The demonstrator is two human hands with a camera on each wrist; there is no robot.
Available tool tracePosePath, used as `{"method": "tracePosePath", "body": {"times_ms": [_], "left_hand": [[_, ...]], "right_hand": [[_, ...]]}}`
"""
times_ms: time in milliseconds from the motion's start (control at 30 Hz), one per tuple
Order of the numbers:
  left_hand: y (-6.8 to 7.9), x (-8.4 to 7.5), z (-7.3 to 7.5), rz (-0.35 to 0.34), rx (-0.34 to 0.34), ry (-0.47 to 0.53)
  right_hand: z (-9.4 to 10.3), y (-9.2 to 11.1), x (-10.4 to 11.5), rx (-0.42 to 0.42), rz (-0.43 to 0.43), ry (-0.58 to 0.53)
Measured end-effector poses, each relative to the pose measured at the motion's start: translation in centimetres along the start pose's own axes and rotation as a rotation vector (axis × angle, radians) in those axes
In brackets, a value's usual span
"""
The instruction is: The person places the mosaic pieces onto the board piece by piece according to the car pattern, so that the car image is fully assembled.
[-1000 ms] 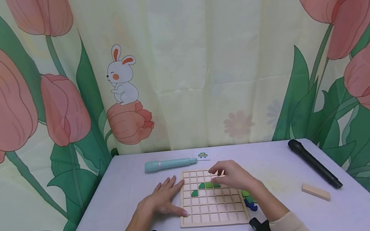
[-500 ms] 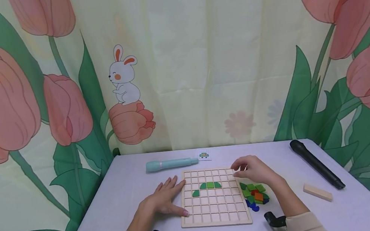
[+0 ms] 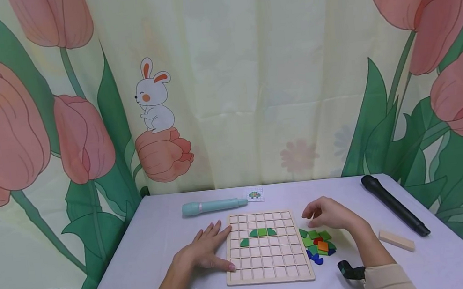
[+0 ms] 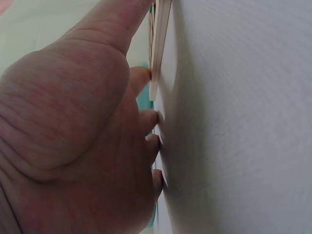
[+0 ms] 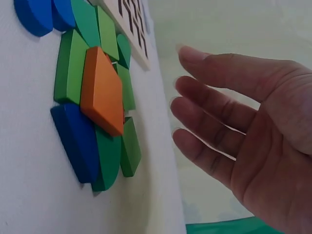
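Fingers (image 5: pixel 209 98) of the right hand (image 3: pixel 328 213) hang loosely bent, thumb apart, nothing held, and a pile of coloured blocks (image 3: pixel 318 244) lies just on their near side (an orange one on top). Left hand (image 3: pixel 207 249) rests spread on the table (image 3: pixel 152 237), gripping nothing, thumb and forefinger touching the wooden grid board (image 3: pixel 271 281) on its right, where four green pieces (image 3: pixel 262 232) sit

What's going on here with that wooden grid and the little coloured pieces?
A person has their left hand against the left edge of a wooden grid board. Four green pieces sit in its squares. The right hand holds nothing and hovers near a pile of loose coloured pieces beside the board's right edge.
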State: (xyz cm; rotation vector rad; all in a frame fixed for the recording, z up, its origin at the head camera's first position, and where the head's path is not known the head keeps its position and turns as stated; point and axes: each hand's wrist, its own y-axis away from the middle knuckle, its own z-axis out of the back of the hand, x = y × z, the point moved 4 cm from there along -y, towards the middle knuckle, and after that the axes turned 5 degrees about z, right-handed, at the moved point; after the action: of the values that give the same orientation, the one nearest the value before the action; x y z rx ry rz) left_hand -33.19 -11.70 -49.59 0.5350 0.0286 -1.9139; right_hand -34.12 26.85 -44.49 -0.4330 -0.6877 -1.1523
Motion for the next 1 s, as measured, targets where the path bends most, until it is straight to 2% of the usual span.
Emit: {"method": "tracePosePath", "body": {"times_ms": [367, 533, 833, 1000], "left_hand": [[0.1, -0.1, 0.2, 0.001, -0.003, -0.012], [0.0, 0.1, 0.2, 0.003, 0.001, -0.008], [-0.5, 0.5, -0.2, 0.002, 0.0, -0.014], [-0.5, 0.6, -0.2, 0.003, 0.005, -0.006]], "right_hand": [[-0.8, 0.0, -1.2, 0.101, -0.007, -0.021], [-1.2, -0.1, -1.5, 0.116, -0.035, -0.022], [-1.6, -0.2, -1.9, 0.105, -0.085, -0.002], [-1.6, -0.3, -2.1, 0.062, -0.14, 0.012]]}}
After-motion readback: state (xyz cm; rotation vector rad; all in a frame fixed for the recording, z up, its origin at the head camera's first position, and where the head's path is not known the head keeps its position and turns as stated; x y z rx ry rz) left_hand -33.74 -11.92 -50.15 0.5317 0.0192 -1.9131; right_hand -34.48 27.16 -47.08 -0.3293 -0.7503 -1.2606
